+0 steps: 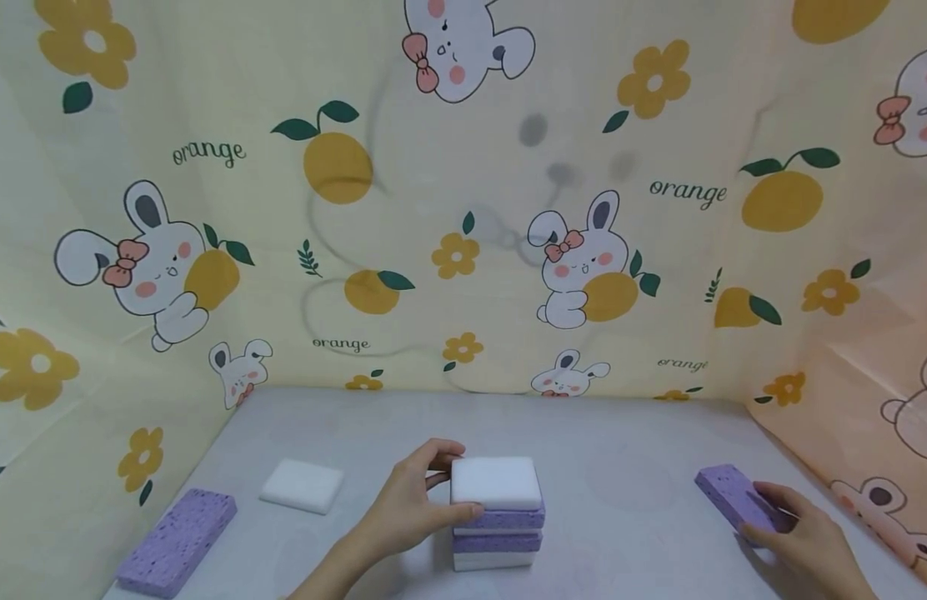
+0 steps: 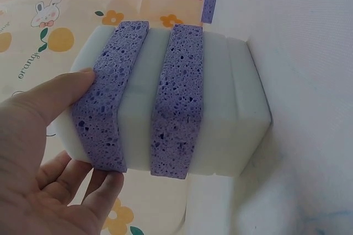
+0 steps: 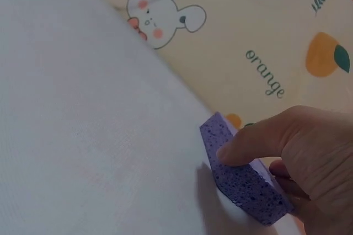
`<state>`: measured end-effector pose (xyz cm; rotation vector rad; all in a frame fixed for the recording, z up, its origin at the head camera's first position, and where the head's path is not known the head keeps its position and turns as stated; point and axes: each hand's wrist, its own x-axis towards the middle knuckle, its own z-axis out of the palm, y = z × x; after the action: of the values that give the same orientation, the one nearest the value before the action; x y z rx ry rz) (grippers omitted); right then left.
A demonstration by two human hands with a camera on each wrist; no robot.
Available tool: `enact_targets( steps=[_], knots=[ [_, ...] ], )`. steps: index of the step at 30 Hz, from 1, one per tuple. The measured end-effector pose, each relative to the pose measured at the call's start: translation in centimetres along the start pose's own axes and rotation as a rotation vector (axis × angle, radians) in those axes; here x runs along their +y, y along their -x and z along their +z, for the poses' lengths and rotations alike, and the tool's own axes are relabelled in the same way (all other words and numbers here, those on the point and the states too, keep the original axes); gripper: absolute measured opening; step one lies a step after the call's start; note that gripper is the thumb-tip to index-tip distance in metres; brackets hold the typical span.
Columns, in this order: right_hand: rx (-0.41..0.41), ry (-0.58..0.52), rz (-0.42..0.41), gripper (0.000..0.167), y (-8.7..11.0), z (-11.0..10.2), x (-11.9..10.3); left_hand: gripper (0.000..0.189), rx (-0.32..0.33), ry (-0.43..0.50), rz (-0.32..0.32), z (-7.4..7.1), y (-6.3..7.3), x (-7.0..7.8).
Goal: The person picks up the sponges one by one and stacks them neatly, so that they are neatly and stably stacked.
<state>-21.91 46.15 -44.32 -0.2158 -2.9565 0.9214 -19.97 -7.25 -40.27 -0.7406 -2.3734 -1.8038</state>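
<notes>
A stack of alternating white foam blocks (image 1: 496, 482) and purple sponges (image 2: 179, 80) stands in the middle of the table, a white block on top. My left hand (image 1: 414, 512) grips its upper part from the left. In the left wrist view the thumb lies on the upper purple sponge and the other fingers reach round the opposite side. Over at the right, my right hand (image 1: 812, 537) pinches a separate purple sponge (image 1: 722, 490) between thumb and fingers. That sponge is tilted close to the table surface in the right wrist view, with its shadow beside it.
Another purple sponge (image 1: 178, 542) lies at the left front of the table (image 1: 621, 475). Near it, a flat white block (image 1: 302, 485) rests farther back. Patterned cloth (image 1: 448, 208) with rabbits and oranges walls the back and both sides.
</notes>
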Motion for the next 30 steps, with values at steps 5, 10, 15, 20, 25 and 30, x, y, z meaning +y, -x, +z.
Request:
enact_targets(
  steps=[5, 10, 15, 20, 25, 30],
  knots=[
    [0.026, 0.004, -0.059, 0.098, 0.5, 0.2, -0.6, 0.066, 0.001, 0.005, 0.002, 0.0, 0.0, -0.1],
    [0.047, 0.038, -0.154, 0.092, 0.9, 0.4, -1.9, 0.066, 0.002, 0.003, -0.001, 0.0, -0.1, 0.0],
    [-0.035, -0.01, -0.123, 0.095, 1.0, 0.7, -2.6, 0.066, -0.002, -0.016, 0.0, 0.0, -0.1, -0.2],
    [-0.118, -0.051, -0.093, 0.093, 0.7, 1.0, -2.4, 0.067, -0.006, -0.02, -0.025, 0.0, -0.1, -0.3],
    [-0.133, -0.034, -0.097, 0.094, 0.4, 1.0, -2.2, 0.067, -0.008, -0.023, -0.041, 0.1, -0.2, -0.3],
    [-0.12, -0.036, -0.081, 0.098, 0.6, 1.2, -2.6, 0.067, -0.01, -0.027, -0.035, 0.1, -0.2, -0.5]
  ],
)
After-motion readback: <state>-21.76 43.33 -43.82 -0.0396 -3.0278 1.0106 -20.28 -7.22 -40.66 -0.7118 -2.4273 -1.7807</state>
